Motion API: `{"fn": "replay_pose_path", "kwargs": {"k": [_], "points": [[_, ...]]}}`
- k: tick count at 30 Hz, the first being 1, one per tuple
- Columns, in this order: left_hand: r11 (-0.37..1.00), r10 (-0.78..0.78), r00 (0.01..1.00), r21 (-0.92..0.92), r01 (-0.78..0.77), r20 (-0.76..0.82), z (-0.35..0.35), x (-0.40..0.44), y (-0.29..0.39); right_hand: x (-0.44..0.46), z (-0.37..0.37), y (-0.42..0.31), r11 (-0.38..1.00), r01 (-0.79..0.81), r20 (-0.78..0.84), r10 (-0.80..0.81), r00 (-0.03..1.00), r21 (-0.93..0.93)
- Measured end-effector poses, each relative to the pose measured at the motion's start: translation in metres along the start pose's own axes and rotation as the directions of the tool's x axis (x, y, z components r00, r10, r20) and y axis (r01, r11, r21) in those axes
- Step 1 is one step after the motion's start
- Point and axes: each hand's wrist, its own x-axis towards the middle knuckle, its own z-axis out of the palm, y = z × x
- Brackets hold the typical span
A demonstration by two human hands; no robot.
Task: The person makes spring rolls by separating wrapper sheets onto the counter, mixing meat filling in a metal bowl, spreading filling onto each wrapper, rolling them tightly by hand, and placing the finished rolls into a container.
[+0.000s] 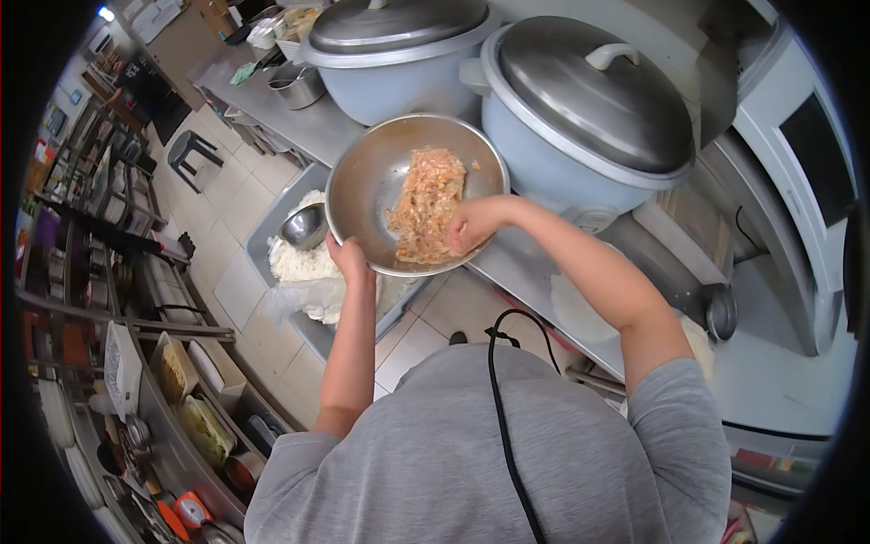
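A wide steel mixing bowl (362, 172) is tilted toward me in front of the large cookers. My left hand (352, 260) grips its near-left rim, with the thumb over the edge and the other fingers mostly hidden underneath. Inside lies a mound of orange-pink minced mixture (430, 186) with small bits in it, perhaps ground meat. My right hand (471, 223) reaches over the right rim, its fingers curled into the lower right part of the mixture. The fingertips are partly hidden there.
Below the bowl, a grey-blue tub (263, 240) holds white crumbly food (304, 263) and a metal scoop (304, 226). Two blue cookers with steel lids (589, 91) stand on the steel counter (526, 272). Shelves with containers (204, 431) line the left; a black stool (193, 156) is farther back.
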Motion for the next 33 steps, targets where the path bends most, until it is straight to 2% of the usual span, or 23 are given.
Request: {"fn": "replay_pose_path", "kwargs": {"k": [2, 3, 4, 5, 6, 7, 8, 9, 10, 12, 14, 16, 17, 19, 20, 22, 23, 25, 29, 31, 32, 33], "points": [[1.0, -0.025, 0.999, -0.019, 0.024, -0.021, -0.001, 0.0, 0.0, -0.035, -0.008, -0.001, 0.89, 0.109, -0.066, -0.089, 0.994, 0.443], [1.0, -0.019, 1.0, -0.007, 0.019, -0.015, -0.003, 0.002, 0.0, -0.061, -0.013, -0.011, 0.915, 0.034, -0.105, 0.009, 0.994, 0.402], [0.997, 0.003, 1.0, 0.081, -0.002, -0.002, -0.005, 0.004, 0.001, -0.079, -0.006, -0.003, 0.908, 0.02, -0.111, 0.03, 0.993, 0.418], [0.997, -0.006, 0.999, 0.079, 0.002, 0.047, -0.015, 0.014, -0.005, -0.102, 0.004, 0.01, 0.825, 0.072, -0.206, 0.055, 0.977, 0.561], [0.991, 0.039, 0.999, 0.127, -0.034, -0.035, -0.017, 0.017, -0.008, -0.126, 0.016, 0.024, 0.718, 0.14, -0.298, 0.098, 0.95, 0.682], [0.953, 0.135, 0.99, 0.267, -0.14, 0.037, -0.025, 0.021, -0.005, -0.148, 0.031, 0.038, 0.702, 0.13, -0.303, 0.127, 0.944, 0.7], [0.858, 0.326, 0.945, 0.422, -0.293, -0.005, -0.023, 0.013, 0.0, -0.168, 0.049, 0.054, 0.747, 0.026, -0.359, 0.288, 0.888, 0.664], [0.648, 0.535, 0.833, 0.563, -0.512, 0.142, -0.019, -0.002, 0.017, -0.184, 0.067, 0.068, 0.769, -0.089, -0.414, 0.433, 0.801, 0.632], [0.519, 0.657, 0.733, 0.599, -0.61, 0.177, 0.003, -0.027, 0.037, -0.192, 0.091, 0.083, 0.755, -0.097, -0.415, 0.457, 0.787, 0.648], [0.467, 0.689, 0.649, 0.487, -0.738, 0.323, 0.044, -0.069, 0.057, -0.191, 0.154, 0.121, 0.729, -0.249, -0.523, 0.647, 0.555, 0.638], [0.424, 0.666, 0.529, 0.316, -0.848, 0.526, 0.088, -0.109, 0.054, -0.193, 0.192, 0.148, 0.716, -0.242, -0.517, 0.658, 0.548, 0.654], [0.502, 0.546, 0.427, 0.126, -0.856, 0.721, 0.124, -0.154, 0.036, -0.203, 0.207, 0.151, 0.639, 0.084, -0.611, 0.676, 0.412, 0.764], [0.544, 0.44, 0.346, 0.06, -0.837, 0.829, 0.137, -0.167, 0.016, -0.212, 0.208, 0.146, 0.632, 0.084, -0.606, 0.685, 0.405, 0.771], [0.582, 0.244, 0.227, 0.044, -0.812, 0.943, 0.151, -0.192, -0.038, -0.233, 0.2, 0.13, 0.709, -0.228, -0.662, 0.705, 0.254, 0.667], [0.625, 0.146, 0.188, 0.056, -0.778, 0.971, 0.157, -0.206, -0.065, -0.234, 0.205, 0.129, 0.705, -0.228, -0.66, 0.709, 0.247, 0.672], [0.642, 0.132, 0.096, -0.011, -0.767, 0.987, 0.165, -0.226, -0.122, -0.23, 0.223, 0.127, 0.922, -0.252, -0.869, 0.368, 0.33, 0.295], [0.643, 0.13, 0.091, -0.015, -0.766, 0.987, 0.168, -0.234, -0.137, -0.221, 0.236, 0.13, 0.92, -0.254, -0.869, 0.372, 0.326, 0.299], [0.714, -0.026, 0.093, 0.084, -0.696, 0.995, 0.175, -0.246, -0.151, -0.2, 0.259, 0.133, 0.919, -0.347, -0.931, 0.281, 0.233, 0.19], [0.666, -0.061, 0.016, 0.053, -0.744, 0.998, 0.176, -0.25, -0.153, -0.205, 0.273, 0.123, 0.918, -0.311, -0.917, 0.325, 0.231, 0.247], [0.671, -0.053, -0.076, -0.021, -0.741, 0.996, 0.183, -0.245, -0.147, -0.222, 0.262, 0.113, 0.861, -0.258, -0.851, 0.49, 0.19, 0.438], [0.67, -0.053, -0.078, -0.023, -0.742, 0.995, 0.187, -0.247, -0.145, -0.22, 0.264, 0.118, 0.861, -0.256, -0.851, 0.49, 0.187, 0.439], [0.678, 0.015, -0.071, -0.063, -0.733, 0.997, 0.19, -0.25, -0.143, -0.215, 0.265, 0.124, 0.888, -0.25, -0.894, 0.426, 0.137, 0.385]]}}
